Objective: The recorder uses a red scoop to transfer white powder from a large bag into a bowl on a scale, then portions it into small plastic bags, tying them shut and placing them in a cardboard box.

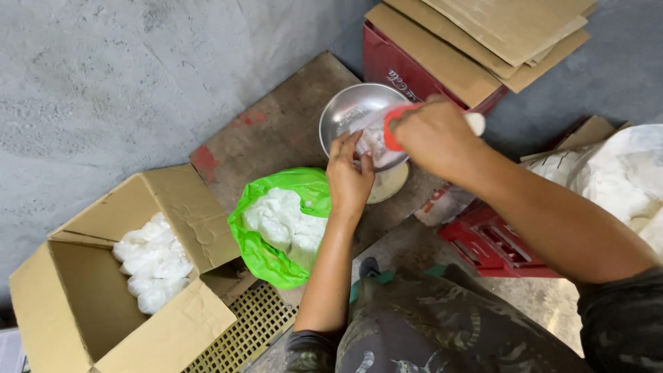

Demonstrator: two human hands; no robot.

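Observation:
My left hand (pixel 349 176) pinches the rim of a small clear plastic bag (pixel 375 146) with white stuff in it, held over a round steel bowl (pixel 345 110). My right hand (pixel 435 135) grips a white scoop with a red band (pixel 392 128), tipped into the bag's mouth. The bowl rests on a pale round base (pixel 390 185), partly hidden by my hands. Just below my left hand lies an open green plastic bag (pixel 259 252) full of white lumpy material (pixel 283 221).
An open cardboard box (pixel 76 304) at lower left holds several filled white bags (pixel 152 262). Red crates (pixel 483 238) stand right and behind, one topped with flat cardboard sheets (pixel 483 41). A large white sack (pixel 621 173) is at the right edge. A yellow grid mat (pixel 242 331) lies near my knees.

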